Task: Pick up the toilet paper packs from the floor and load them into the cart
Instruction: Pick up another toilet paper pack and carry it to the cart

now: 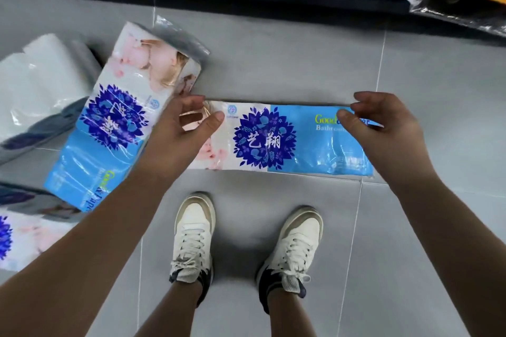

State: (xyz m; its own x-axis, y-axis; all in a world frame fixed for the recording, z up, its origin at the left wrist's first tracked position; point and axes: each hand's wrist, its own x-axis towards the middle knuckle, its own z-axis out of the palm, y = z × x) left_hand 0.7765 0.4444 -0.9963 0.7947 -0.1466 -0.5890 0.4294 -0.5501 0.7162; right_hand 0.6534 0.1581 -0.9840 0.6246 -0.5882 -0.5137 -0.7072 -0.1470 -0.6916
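the long blue-and-white film-wrapped toilet paper pack lies flat on the grey tiled floor. the left hand and right hand curl round its ends, thumbs on top. the slick film may slip, or the pack may sag between them.

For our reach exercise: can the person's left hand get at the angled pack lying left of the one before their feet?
Probably yes: the angled pack lies uncovered right beside the left hand, nothing between them.
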